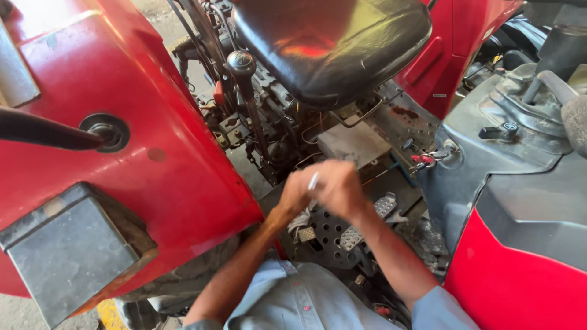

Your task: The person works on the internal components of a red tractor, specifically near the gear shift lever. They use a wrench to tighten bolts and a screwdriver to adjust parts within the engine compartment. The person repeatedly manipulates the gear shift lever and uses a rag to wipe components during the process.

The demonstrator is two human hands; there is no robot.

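A small pale rod-like piece (313, 181) was pinched between the left hand (298, 190) and right hand (339, 186), both closed on it. It was held tilted near upright above the perforated footplate (327, 235), below the black seat (330, 46).

Small white rectangular label (439, 95) on red panel beside black seat (330, 46).

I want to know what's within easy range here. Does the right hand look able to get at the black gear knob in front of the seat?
Probably yes. The right hand is just below the knob, with open space between them; the seat sits off to the side.
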